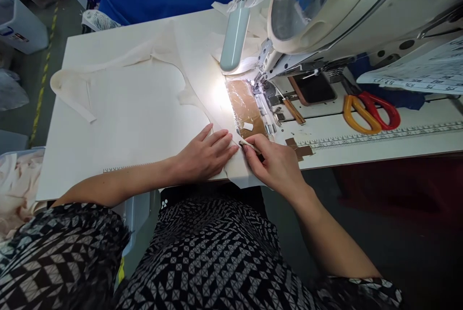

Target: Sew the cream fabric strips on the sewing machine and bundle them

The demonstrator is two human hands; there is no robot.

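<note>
Pale cream fabric (pixel 170 47) lies spread over the white table (pixel 126 117), with a curved strip reaching to the left. My left hand (pixel 206 153) rests flat on the fabric near the table's front edge, its fingers stretched out and pointing right. Just beside it, my right hand (pixel 269 160) pinches the folded edge of the fabric between thumb and fingers. Beyond my hands, a lit sewing machine (pixel 325 6) stands over a brown taped plate (pixel 244 102), on which a small white piece (pixel 248 126) lies.
Scissors (pixel 361 114) with orange and red handles, a phone (pixel 314 87) and a wooden-handled tool (pixel 294 111) lie right of the needle area. A measuring tape (pixel 383 135) runs along the right edge. Plastic bins (pixel 21 25) stand on the floor at left.
</note>
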